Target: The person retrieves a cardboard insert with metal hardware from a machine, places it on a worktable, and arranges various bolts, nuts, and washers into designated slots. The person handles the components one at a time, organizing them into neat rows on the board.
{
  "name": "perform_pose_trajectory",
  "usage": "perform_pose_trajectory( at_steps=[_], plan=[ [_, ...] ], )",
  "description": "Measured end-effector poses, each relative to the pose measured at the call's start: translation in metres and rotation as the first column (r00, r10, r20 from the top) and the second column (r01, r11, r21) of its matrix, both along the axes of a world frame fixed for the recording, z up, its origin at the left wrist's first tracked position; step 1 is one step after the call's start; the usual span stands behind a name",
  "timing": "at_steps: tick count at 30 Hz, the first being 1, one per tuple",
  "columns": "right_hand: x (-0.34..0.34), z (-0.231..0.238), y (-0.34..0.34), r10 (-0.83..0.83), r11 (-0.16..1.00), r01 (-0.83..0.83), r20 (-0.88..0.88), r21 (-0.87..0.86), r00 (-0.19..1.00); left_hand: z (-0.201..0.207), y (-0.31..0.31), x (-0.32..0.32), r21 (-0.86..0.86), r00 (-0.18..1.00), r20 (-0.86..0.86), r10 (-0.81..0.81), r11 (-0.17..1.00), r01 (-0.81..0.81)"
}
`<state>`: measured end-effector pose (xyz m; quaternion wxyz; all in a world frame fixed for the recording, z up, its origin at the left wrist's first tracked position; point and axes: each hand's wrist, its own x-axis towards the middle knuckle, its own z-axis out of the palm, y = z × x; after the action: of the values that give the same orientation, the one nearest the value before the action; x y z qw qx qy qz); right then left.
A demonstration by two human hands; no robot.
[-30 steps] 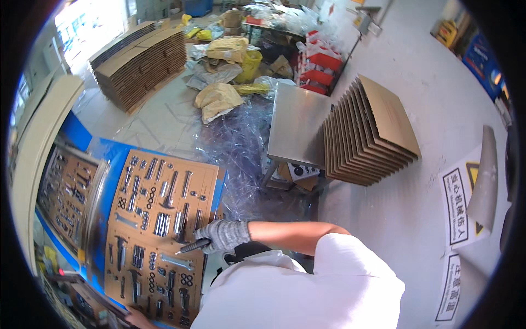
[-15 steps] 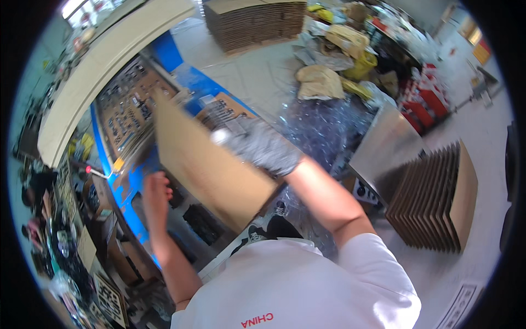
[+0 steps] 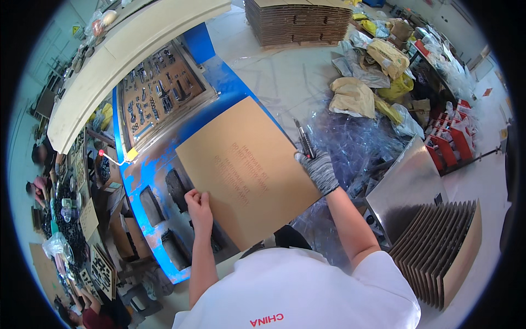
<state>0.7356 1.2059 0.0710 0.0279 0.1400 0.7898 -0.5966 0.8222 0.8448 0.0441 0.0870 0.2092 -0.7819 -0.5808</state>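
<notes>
A flat brown cardboard sheet (image 3: 219,143) with print on its face lies tilted in front of me, between my two hands. My bare left hand (image 3: 199,211) is closed on its left edge, fingers curled. My right hand (image 3: 320,172), in a grey knit glove, is closed at the sheet's right edge. That hand also holds a slim dark tool (image 3: 304,140) with a pointed tip, like a utility knife, sticking up past the fingers. Below the sheet, part of the blue machine bed (image 3: 134,181) is covered.
A framed board of small metal parts (image 3: 159,93) sits on the machine, under a cream beam (image 3: 137,52). Stacked cardboard (image 3: 296,22) stands beyond. Upright cardboard sheets (image 3: 433,252) lean beside a metal panel (image 3: 402,181) at right. Bags (image 3: 353,97) pile up; people work at far left.
The cardboard sheet has turned from steeply tilted to nearly facing me. My left hand has come onto its edge, and my right hand has moved right along with the sheet.
</notes>
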Motion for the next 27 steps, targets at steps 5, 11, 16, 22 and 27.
perform_pose_trajectory(
  at_steps=[5,11,16,22,27],
  plan=[
    [-0.006,-0.017,0.019,-0.049,0.98,0.065,-0.088,0.188,0.995,0.019,-0.016,-0.029,-0.369,0.989,0.145,-0.03,0.926,0.082],
    [0.13,-0.043,0.005,-0.598,0.794,0.567,-0.114,-0.22,0.793,0.012,-0.057,-0.218,-0.715,0.888,-0.19,-0.42,0.679,0.168],
    [0.174,-0.035,-0.095,-0.439,0.896,0.396,-0.271,-0.2,0.857,-0.024,-0.028,-0.313,-0.373,0.674,0.398,-0.623,0.561,0.739],
    [0.194,0.005,-0.044,-0.615,0.781,0.611,0.012,-0.127,0.788,0.014,-0.003,-0.235,-0.087,0.606,0.278,-0.745,0.609,0.788],
    [0.282,0.112,0.105,-0.593,0.778,0.611,-0.149,0.147,0.791,0.042,0.119,-0.089,0.387,0.623,-0.013,-0.782,0.57,0.725]
  ],
)
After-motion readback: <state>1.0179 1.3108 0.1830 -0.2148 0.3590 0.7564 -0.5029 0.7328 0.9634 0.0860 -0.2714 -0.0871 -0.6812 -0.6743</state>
